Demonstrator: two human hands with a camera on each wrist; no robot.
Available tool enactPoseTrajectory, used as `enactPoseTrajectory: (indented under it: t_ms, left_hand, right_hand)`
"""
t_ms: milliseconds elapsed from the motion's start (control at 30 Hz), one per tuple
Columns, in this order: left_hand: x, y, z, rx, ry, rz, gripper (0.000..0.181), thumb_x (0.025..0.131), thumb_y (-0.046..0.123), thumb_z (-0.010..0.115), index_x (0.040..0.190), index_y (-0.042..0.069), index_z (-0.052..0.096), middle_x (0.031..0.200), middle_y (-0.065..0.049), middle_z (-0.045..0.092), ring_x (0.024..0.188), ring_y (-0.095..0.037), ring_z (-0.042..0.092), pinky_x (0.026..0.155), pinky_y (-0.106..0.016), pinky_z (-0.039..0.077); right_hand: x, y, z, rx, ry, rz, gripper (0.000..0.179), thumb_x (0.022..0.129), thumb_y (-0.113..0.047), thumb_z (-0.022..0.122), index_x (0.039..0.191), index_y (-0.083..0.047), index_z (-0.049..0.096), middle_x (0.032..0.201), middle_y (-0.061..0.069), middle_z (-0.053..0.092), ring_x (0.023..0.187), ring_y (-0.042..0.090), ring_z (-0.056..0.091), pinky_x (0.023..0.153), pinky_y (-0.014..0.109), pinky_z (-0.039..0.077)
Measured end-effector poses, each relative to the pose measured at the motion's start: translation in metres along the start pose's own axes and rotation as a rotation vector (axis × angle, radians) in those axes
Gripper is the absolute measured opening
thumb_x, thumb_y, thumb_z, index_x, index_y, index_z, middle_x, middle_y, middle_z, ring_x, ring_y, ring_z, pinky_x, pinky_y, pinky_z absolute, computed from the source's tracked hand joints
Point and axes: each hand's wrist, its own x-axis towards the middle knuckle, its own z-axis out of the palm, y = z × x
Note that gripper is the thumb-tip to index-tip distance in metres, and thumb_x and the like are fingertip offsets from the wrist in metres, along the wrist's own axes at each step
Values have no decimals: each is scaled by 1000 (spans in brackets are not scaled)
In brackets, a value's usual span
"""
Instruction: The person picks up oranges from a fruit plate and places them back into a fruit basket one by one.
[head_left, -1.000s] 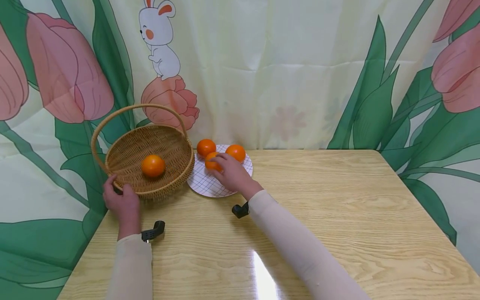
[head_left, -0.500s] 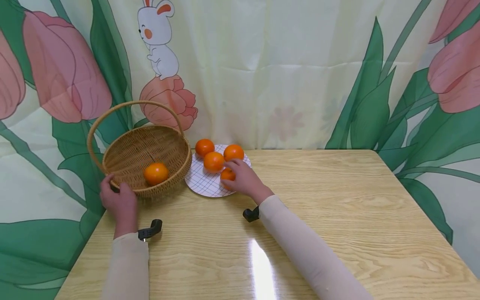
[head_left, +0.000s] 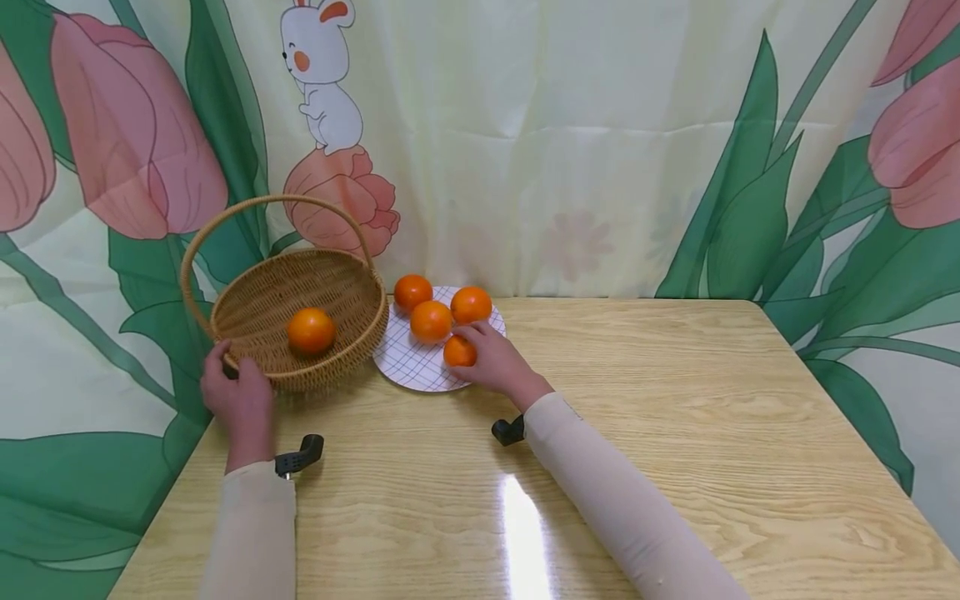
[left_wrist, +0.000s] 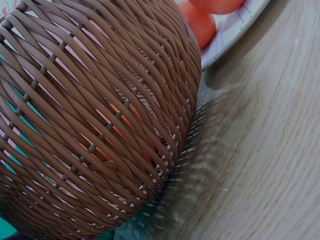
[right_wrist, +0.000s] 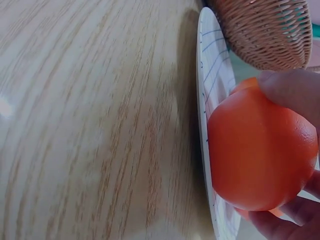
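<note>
At the left of the head view my left hand [head_left: 238,402] grips the front left rim of a wicker basket [head_left: 255,292] with a hooped handle. The basket leans toward me, and one orange [head_left: 311,331] lies inside; its woven side fills much of the left wrist view. My right hand [head_left: 495,360] is over the front right of a white plate [head_left: 408,371] with blue lines. Its thumb and fingers are around an orange [right_wrist: 260,150], which sits low at the plate's surface. Behind it on the plate are three more oranges, the nearest orange [head_left: 431,322] beside my fingertips.
A light wood table [head_left: 675,417] extends to the right and front. Close behind the plate hangs a curtain [head_left: 585,167] printed with tulips and a rabbit. Black wrist camera mounts [head_left: 300,456] stick out from both wrists. The basket stands just left of the plate.
My right hand has left the middle orange and moved right and toward me to the front orange, closing around it. The orange in the basket has shifted slightly. My left hand stays at the rim.
</note>
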Motion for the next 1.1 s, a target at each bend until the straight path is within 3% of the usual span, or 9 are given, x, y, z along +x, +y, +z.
enactPoseTrajectory:
  t_ms: [233,533,900,1100]
  left_hand:
    - [-2,3,1,16,11,-22,42,90,22,39,130,33,44,136,-2,35,120,-16,34,100,-34,35]
    - [-3,5,1,28,3,-31,43,89,22,39,130,35,43,137,-2,34,119,-17,35,100,-34,35]
    - [-3,1,1,36,16,29,42,89,23,40,129,33,46,137,-3,36,119,-17,35,100,-34,33]
    - [-6,-1,1,52,5,11,42,90,25,39,130,36,43,137,-4,34,119,-17,34,100,-35,34]
  right_hand:
    - [-1,-1,-5,-12,10,-13,64,73,-42,71,129,-22,48,134,1,41,109,22,48,95,39,41]
    - [-2,-8,-18,-64,68,-86,62,72,-46,68,127,-22,49,129,2,46,106,21,49,94,36,42]
    - [0,-23,-32,-58,106,-127,63,73,-47,67,128,-23,49,129,3,45,106,22,50,90,37,45]
    - [6,-34,-35,-25,145,-180,62,73,-45,69,127,-24,50,128,2,46,108,21,49,88,37,46]
